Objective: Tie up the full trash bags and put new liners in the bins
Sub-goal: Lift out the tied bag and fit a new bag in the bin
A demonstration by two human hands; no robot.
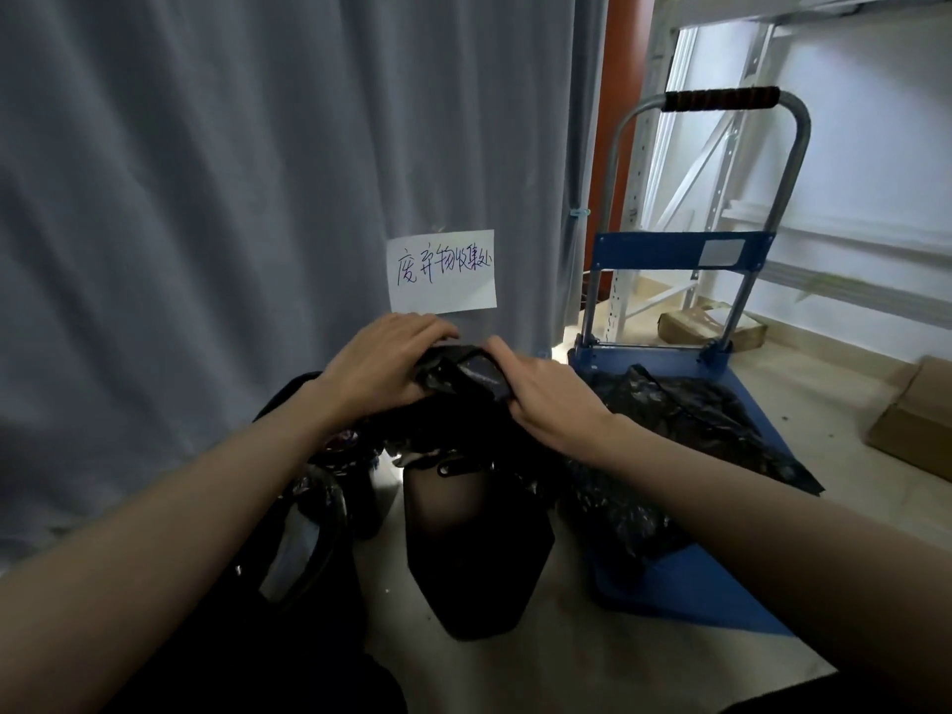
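Both hands meet above a black bin (479,553) on the floor. My left hand (384,365) and my right hand (546,399) each grip the gathered top of a black trash bag (458,376), which hangs down into the bin's mouth. The fingers curl round the bunched plastic. A second black bin (309,533) with dark bag material in it stands just left of the first, partly hidden by my left forearm. Another crumpled black bag (685,414) lies on the blue cart deck to the right.
A blue platform cart (685,574) with a tall metal handle (721,100) stands at the right. A grey curtain (232,198) with a handwritten paper sign (442,270) hangs behind. Cardboard boxes (922,420) lie on the floor at far right, under metal shelving (850,239).
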